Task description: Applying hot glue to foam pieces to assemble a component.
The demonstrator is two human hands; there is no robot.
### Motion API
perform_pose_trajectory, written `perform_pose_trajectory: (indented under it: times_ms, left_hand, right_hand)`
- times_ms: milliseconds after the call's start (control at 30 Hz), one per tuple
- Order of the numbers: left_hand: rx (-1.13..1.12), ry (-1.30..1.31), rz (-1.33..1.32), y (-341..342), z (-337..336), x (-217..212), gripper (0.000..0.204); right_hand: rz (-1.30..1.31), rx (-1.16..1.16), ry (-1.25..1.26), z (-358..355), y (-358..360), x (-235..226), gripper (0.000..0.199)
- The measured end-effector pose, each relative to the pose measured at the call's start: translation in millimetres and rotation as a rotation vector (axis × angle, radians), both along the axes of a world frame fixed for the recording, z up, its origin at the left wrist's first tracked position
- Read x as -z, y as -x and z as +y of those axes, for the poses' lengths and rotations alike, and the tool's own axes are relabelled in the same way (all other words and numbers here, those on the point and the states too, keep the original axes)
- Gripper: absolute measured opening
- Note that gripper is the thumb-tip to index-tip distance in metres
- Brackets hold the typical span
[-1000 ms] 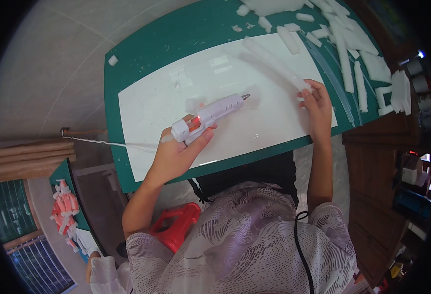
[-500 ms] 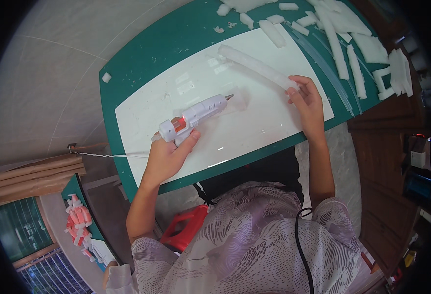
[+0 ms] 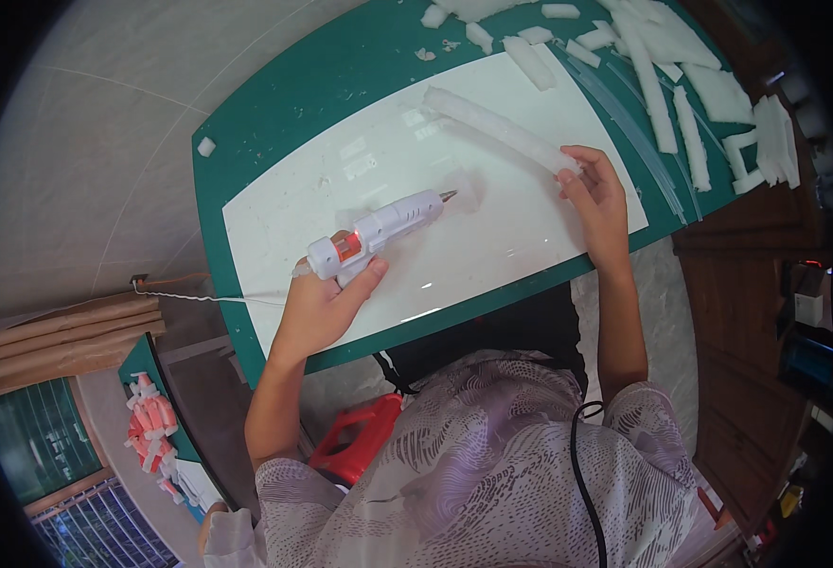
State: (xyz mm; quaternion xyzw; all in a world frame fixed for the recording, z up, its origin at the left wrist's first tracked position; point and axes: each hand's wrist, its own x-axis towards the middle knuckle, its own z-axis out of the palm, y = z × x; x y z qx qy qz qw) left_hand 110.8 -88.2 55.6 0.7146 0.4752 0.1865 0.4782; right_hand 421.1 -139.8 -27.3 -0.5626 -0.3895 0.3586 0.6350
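A grey expanse (image 3: 114,142) seamed with thin pale lines lies beyond the left edge of the green table (image 3: 274,123); whether floor or wall is hard to tell. Past the near left corner are a tan curtain (image 3: 66,350), a wood-framed window (image 3: 43,440) with bars, a pale wall (image 3: 101,417) and a second green-topped table (image 3: 180,407). A red stool (image 3: 355,459) stands by the near edge. Brown wooden cabinets (image 3: 738,350) and grey marbled floor (image 3: 661,303) lie off the near right corner.

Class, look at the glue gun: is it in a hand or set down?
In a hand: the left hand grips the glue gun from below, and its nozzle points rightward over the white board.
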Motion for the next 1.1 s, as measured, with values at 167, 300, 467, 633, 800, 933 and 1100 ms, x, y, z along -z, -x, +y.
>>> perform_pose_trajectory:
  times_ms: [167,300,467,633,800,933,1100]
  left_hand:
    - [-0.005,0.038,-0.074,4.5,-0.1,2.2,0.023]
    - [0.009,0.072,-0.11,8.4,-2.1,-1.9,0.022]
    - [-0.085,0.118,-0.21,53.6,-16.4,-0.8,0.024]
    - [0.097,-0.227,0.072,110.5,-21.6,2.2,0.028]
    - [-0.041,-0.187,0.186,144.3,-35.9,27.5,0.043]
    - [-0.092,-0.237,0.278,148.9,-28.7,34.5,0.047]
    - [-0.127,-0.307,0.226,152.6,-10.1,42.8,0.049]
  right_hand:
    - [-0.014,-0.003,-0.002,-0.4,-1.6,1.0,0.028]
    - [-0.018,-0.004,0.006,-0.7,-1.9,1.1,0.028]
    - [0.051,-0.059,-0.008,-1.9,-7.1,-5.9,0.03]
    - [-0.06,-0.195,-0.088,5.6,-16.8,-27.5,0.035]
    - [-0.329,-0.386,-0.126,27.2,5.8,-57.9,0.034]
    - [-0.528,-0.476,-0.141,36.5,19.4,-59.7,0.031]
    - [-0.54,-0.489,-0.135,38.3,26.7,-57.3,0.032]
